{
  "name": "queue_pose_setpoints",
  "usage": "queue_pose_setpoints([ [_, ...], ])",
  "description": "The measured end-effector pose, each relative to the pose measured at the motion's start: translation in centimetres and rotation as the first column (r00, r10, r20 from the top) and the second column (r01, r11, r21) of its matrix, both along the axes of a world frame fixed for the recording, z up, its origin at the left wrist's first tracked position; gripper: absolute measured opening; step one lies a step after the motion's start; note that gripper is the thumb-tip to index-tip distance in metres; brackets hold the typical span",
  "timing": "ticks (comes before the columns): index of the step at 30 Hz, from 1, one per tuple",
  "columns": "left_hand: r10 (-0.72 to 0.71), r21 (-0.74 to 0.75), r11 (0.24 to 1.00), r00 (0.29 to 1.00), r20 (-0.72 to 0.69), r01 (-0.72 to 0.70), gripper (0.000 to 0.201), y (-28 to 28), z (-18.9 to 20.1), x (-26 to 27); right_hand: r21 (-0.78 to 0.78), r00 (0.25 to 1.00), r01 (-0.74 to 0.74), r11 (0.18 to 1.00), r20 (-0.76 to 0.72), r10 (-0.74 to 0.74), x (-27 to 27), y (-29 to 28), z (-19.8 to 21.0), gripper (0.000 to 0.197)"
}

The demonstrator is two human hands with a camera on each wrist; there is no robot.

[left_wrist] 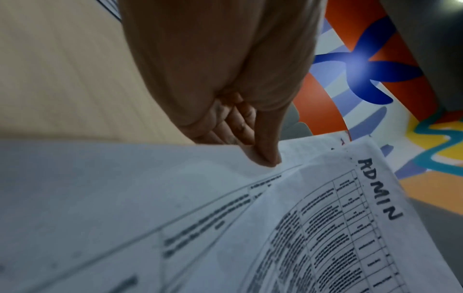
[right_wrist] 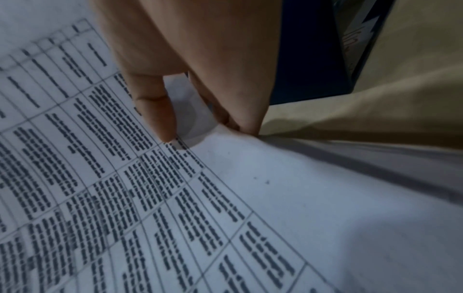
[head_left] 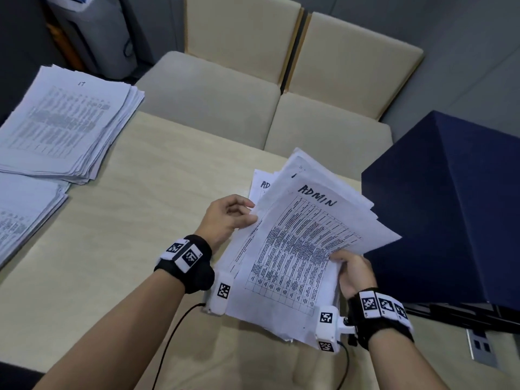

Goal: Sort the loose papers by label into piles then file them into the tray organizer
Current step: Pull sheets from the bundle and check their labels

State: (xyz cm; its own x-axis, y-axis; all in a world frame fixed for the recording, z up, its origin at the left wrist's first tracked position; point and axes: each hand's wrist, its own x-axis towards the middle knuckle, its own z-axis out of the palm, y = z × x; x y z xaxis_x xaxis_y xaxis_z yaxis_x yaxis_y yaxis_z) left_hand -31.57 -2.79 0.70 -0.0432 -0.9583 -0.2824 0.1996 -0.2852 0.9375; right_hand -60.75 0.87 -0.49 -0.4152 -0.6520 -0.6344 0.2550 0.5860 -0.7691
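Note:
A fanned stack of white printed sheets, the ADMIN papers [head_left: 304, 243], is lifted off the table between both hands; the top sheet has "ADMIN" handwritten above a table. My left hand [head_left: 233, 215] grips the stack's left edge, thumb on top [left_wrist: 265, 156]. My right hand [head_left: 351, 268] pinches the right edge, thumb on the print [right_wrist: 162, 119] and fingers underneath. The same ADMIN papers fill the lower part of the left wrist view [left_wrist: 325, 228] and of the right wrist view [right_wrist: 175, 198]. The dark blue tray organizer [head_left: 450, 206] stands just right of the stack.
A thick pile of papers marked "IT" [head_left: 64, 125] lies at the table's far left, with another paper pile [head_left: 25, 218] in front of it. Two beige chairs [head_left: 253, 80] stand behind the wooden table [head_left: 126, 220]. A floor socket plate [head_left: 481, 347] sits at the right.

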Motion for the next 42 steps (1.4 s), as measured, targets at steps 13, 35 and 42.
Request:
queue_pose_setpoints([
  [13,0.006,0.090,0.996,0.969,0.245,-0.029,0.017,-0.5,-1.1,1.1,-0.149,0.994,0.060,0.987,-0.080,-0.073,0.3,-0.4,0.7,0.031],
  [35,-0.234,0.200,0.971,0.347,0.908,0.131,0.036,-2.0,-2.5,-2.8,-0.022,0.961,-0.033,0.999,-0.277,0.025,0.3,0.7,-0.1,0.013],
  [42,-0.238,0.246,0.891,-0.069,0.969,0.381,0.044,-2.7,1.5,-0.8,-0.059,0.992,0.030,0.998,-0.119,-0.037,0.3,-0.1,0.7,0.018],
])
